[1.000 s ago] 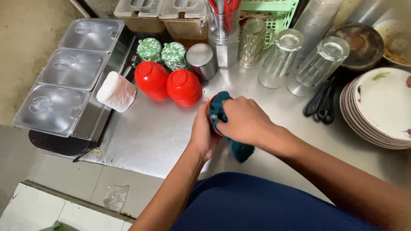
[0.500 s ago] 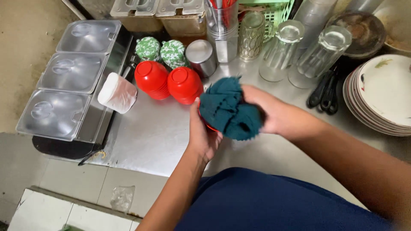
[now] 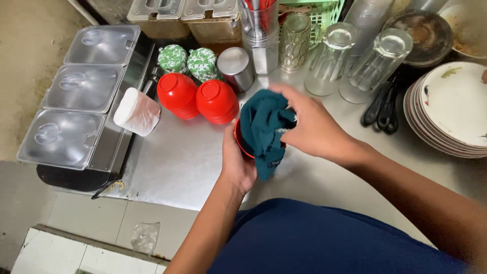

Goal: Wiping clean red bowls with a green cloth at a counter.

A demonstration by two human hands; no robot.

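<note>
My left hand (image 3: 237, 163) grips a red bowl (image 3: 239, 141) from below, over the steel counter (image 3: 177, 162). Most of the bowl is hidden by a dark teal cloth (image 3: 262, 129). My right hand (image 3: 309, 124) presses that cloth into the bowl from the right, fingers closed on the fabric. A tail of cloth hangs below the bowl. Two stacks of red bowls, upside down (image 3: 177, 94) (image 3: 217, 100), stand just left of my hands.
Clear-lidded steel containers (image 3: 83, 86) line the left edge. Behind are two green patterned lids (image 3: 187, 61), a steel cup (image 3: 238, 67), a utensil holder (image 3: 260, 30), upturned glasses (image 3: 350, 61). Stacked white plates (image 3: 454, 109) and black tongs (image 3: 380, 104) sit right. A white-lidded jar (image 3: 137, 111) leans left.
My right hand has moved the cloth from around the bowl's right side up over it and into its mouth. The left hand keeps hold of the bowl in about the same place.
</note>
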